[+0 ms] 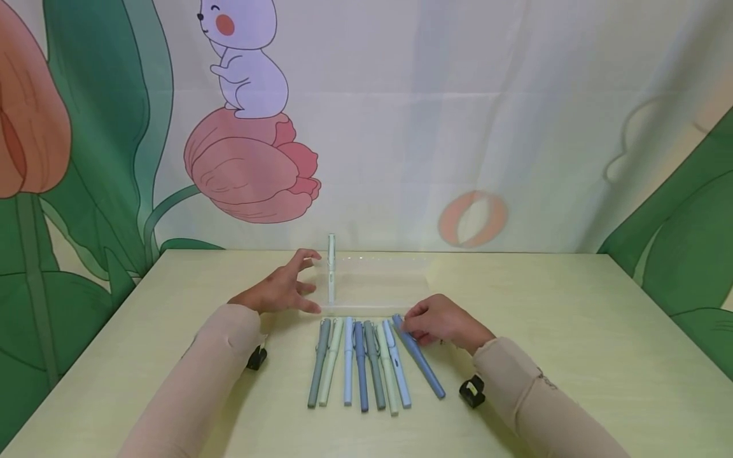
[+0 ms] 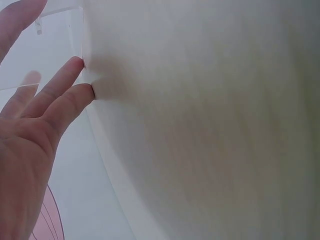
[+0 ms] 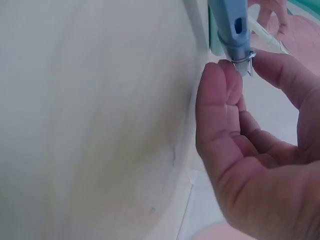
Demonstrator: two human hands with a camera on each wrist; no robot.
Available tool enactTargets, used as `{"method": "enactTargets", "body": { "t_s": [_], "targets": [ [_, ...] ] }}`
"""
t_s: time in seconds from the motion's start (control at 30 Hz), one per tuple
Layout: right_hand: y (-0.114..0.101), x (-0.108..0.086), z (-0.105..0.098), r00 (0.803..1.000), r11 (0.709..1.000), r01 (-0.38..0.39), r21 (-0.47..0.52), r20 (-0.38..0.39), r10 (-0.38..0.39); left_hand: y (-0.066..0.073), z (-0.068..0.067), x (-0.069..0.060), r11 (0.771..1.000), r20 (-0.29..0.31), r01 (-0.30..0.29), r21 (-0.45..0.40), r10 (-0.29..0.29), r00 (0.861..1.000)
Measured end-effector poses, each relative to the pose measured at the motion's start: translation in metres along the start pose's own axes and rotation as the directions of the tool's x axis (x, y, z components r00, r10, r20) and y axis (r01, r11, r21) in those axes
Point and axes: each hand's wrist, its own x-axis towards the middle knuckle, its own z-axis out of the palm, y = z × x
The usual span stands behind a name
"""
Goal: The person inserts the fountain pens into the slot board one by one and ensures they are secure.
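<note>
A clear plastic box [image 1: 378, 310] lies at the back of the table, with one pale mint pen [image 1: 331, 280] standing across its left end. My left hand [image 1: 283, 289] spreads its fingers around the box's left end. In the left wrist view, straight fingertips [image 2: 75, 67] touch the clear wall. My right hand [image 1: 436, 319] pinches the upper end of a blue pen [image 1: 425, 362], which slants at the right of a row of pens. The right wrist view has that pen's clip end between thumb and fingers [image 3: 215, 100].
Several green, grey-green and blue pens [image 1: 362, 369] lie side by side in front of the box. A printed curtain [image 1: 372, 127] hangs behind the table [image 1: 544, 318]. Black straps [image 1: 472, 391] sit near both wrists.
</note>
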Motion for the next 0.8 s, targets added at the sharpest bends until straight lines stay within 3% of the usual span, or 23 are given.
{"method": "enactTargets", "body": {
  "t_s": [0.37,0.8],
  "targets": [
    [-0.008,0.004,-0.008,0.997,0.982,0.039,0.186,0.057,-0.051,-0.002,0.0,0.003,1.0,-0.004,-0.008,0.001,0.008,1.0],
    [-0.02,0.011,-0.013,0.991,0.956,0.093,0.278,0.068,-0.117,-0.002,0.0,0.004,1.0,-0.009,-0.008,0.004,0.008,1.0]
  ]
}}
